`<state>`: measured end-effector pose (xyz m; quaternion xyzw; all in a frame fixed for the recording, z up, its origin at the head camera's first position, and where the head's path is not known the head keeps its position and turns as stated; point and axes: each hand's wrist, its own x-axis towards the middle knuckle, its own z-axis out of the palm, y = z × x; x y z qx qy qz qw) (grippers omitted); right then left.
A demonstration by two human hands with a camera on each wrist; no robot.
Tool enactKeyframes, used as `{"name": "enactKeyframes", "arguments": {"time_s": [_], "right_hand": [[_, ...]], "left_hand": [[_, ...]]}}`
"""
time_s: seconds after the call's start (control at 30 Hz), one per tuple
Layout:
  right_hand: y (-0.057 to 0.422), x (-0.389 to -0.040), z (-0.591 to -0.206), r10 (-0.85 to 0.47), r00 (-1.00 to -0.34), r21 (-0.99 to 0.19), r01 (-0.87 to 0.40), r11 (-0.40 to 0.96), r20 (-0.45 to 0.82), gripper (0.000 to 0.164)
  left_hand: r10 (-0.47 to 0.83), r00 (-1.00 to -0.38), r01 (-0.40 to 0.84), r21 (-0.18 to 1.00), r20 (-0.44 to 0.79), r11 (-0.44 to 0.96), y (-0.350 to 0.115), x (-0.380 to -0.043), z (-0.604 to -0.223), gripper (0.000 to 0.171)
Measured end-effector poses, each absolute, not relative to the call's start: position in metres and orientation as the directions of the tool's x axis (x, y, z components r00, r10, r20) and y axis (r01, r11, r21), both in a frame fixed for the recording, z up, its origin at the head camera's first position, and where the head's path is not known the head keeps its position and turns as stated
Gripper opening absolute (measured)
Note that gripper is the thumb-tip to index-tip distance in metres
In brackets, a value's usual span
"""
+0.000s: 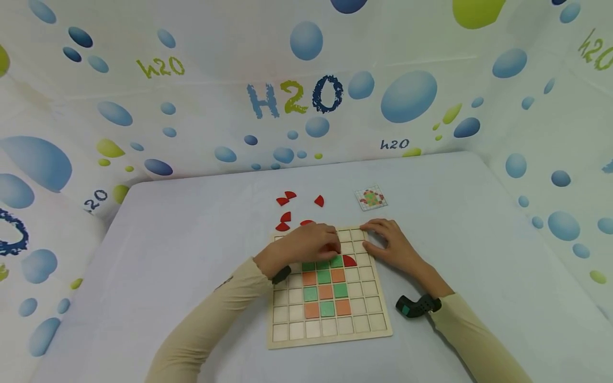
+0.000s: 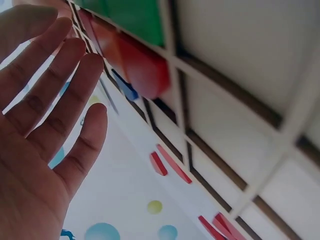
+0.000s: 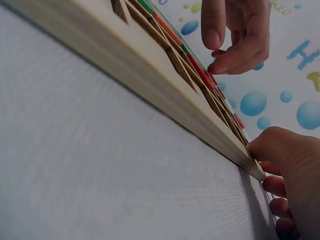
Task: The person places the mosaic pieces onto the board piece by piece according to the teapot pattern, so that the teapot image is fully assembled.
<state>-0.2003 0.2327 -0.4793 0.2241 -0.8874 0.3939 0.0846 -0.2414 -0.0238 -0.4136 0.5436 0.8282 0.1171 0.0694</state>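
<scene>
A wooden grid board lies on the table with green, orange and red pieces in its cells. My left hand reaches across its upper part, fingertips close over the row of green squares. In the left wrist view, the fingers are nearly straight, beside a red piece on the board. A red quarter-circle sits just right of that hand's fingertips. My right hand holds the board at its upper right corner, thumb on the rim and fingers along the edge.
Several loose red quarter-circles lie beyond the board, some partly behind the left hand. A small pattern card lies behind the right hand. A patterned cloth backdrop stands behind the white-covered table.
</scene>
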Motion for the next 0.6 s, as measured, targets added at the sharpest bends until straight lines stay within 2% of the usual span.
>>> {"name": "enactKeyframes", "arguments": {"time_s": [0.27,0.6], "right_hand": [[0.231,-0.2,-0.479,-0.328,-0.88,-0.661,-0.474,0.582,0.343,0.038],[0.232,-0.2,-0.479,-0.33,-0.883,-0.666,-0.468,0.58,0.333,0.038]], "left_hand": [[0.893,-0.444,0.867,0.285,0.071,0.409,-0.041,-0.251,-0.415,0.013],[0.787,-0.611,0.781,0.22,0.081,0.584,-0.058,-0.262,-0.41,0.013]]}}
